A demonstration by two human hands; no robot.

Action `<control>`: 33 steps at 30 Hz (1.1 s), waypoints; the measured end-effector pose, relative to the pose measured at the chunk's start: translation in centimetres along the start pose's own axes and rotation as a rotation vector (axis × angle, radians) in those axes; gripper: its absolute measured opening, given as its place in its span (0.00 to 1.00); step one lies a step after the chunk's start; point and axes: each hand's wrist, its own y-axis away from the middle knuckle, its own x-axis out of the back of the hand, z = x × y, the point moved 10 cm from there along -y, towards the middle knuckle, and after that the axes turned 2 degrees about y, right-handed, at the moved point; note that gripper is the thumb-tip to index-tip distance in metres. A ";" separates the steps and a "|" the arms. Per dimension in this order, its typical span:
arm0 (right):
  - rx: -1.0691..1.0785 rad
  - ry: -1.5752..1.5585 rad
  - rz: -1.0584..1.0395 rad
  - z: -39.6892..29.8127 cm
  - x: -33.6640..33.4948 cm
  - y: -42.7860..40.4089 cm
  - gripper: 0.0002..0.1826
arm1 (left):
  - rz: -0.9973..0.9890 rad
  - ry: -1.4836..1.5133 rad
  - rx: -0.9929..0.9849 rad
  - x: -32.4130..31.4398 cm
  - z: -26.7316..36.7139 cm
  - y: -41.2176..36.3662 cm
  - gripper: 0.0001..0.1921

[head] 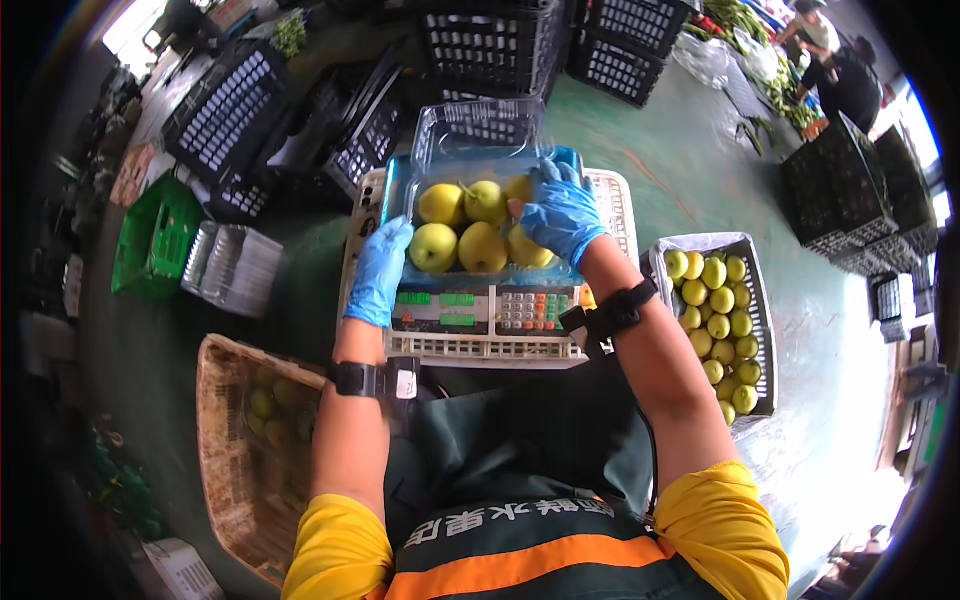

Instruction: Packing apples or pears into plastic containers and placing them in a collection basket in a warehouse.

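A clear plastic clamshell box (411, 196) lies with its lid (480, 127) tipped back, away from me. Several yellow-green pears (484, 247) sit in its base in two rows. My left hand (382, 259), in a blue glove, grips the box's left side. Over the right end reaches my gloved right hand (562, 210), its thumb against the pears and its fingers at the far right corner; whether it grips a pear or the box wall I cannot tell. Beneath the box is the blue-covered pan (397, 184) of a digital scale (442, 319) with a keypad, on an upturned white plastic crate (480, 347).
A lined crate of pears (766, 375) stands at right. Stacked empty clamshells (236, 266) and a green crate (154, 236) are at left. Near my left forearm is a worn crate (225, 450) holding fruit. Black crates (480, 45) stand beyond; people (844, 86) crouch far right.
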 end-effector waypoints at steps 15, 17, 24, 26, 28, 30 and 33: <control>-0.538 -1.549 -0.168 9.6 -1.7 -4.3 0.23 | 0.205 0.239 0.130 6.0 4.1 2.4 0.24; -0.651 -1.428 -0.172 10.0 -3.1 -5.0 0.25 | 0.131 0.197 0.220 4.6 4.1 2.7 0.29; -0.625 -1.447 -0.026 5.2 -3.0 -6.5 0.33 | -0.288 0.502 0.509 0.3 0.7 2.2 0.46; -0.359 -1.794 -0.008 4.1 -0.2 -5.7 0.29 | -0.199 0.522 0.464 1.0 0.8 1.8 0.46; -0.150 -1.542 -0.034 10.6 -1.6 -4.6 0.25 | -0.290 0.507 0.499 -1.5 1.9 2.3 0.45; 0.097 -0.899 -0.106 4.7 -0.7 0.0 0.24 | -0.250 0.467 0.470 -0.1 1.2 3.2 0.33; 0.034 -0.851 0.146 2.6 0.8 5.3 0.23 | -0.256 0.246 0.305 -1.1 1.2 4.5 0.21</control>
